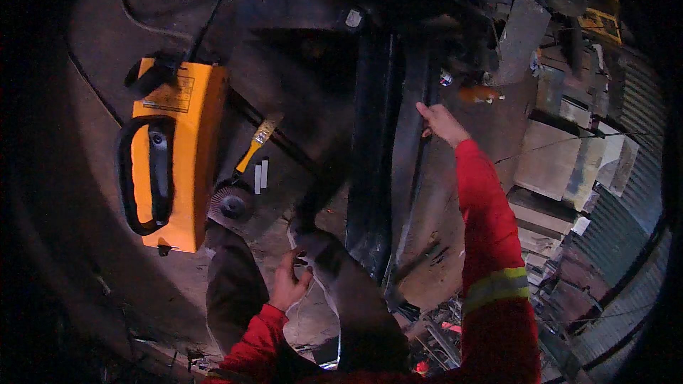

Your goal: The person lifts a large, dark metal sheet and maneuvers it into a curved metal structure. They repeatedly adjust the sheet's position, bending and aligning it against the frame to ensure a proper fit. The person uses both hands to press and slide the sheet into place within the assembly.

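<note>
My right hand (pixel 444 126) reaches forward beside a long dark steel beam (pixel 371 149). Its index finger points toward the beam's right flange; other fingers are bent, and I see nothing held. Whether the fingertip touches the metal, I cannot tell. Low over my knees, my left hand (pixel 288 283) has its thumb and fingers apart, with no held thing visible. To its upper left lie a round abrasive disc (pixel 231 203), a paintbrush (pixel 257 144) with a yellow handle, and two short white sticks (pixel 261 176).
An orange boxy machine (pixel 203 156) with a black handle stands on the left, a cable (pixel 92 85) behind it. A dark crosspiece (pixel 306 13) spans the far end. Stacked plates and boards (pixel 548 156) and corrugated sheets (pixel 612 249) lie on the right.
</note>
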